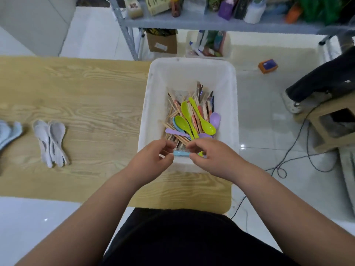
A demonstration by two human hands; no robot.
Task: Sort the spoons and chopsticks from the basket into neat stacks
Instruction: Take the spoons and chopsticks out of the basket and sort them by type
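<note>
Currently extracting spoons | left grip (151,160) and right grip (209,158) both pinching light-blue spoon (181,153) at near rim of basket (192,63) | next: likely lifting it clear, carrying left of basket.

A pale wood-grain desk (76,93) stood on a glossy white tiled floor (269,121). Beyond it rose a cluttered grey metal shelf (192,23) with a cardboard box (162,45) beneath. Dark cables (292,156) lay across the floor at right.

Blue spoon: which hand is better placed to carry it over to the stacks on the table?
Left, probably. The left hand and right hand each pinch an end of the blue spoon, but the spoon stacks lie left of the basket.
</note>
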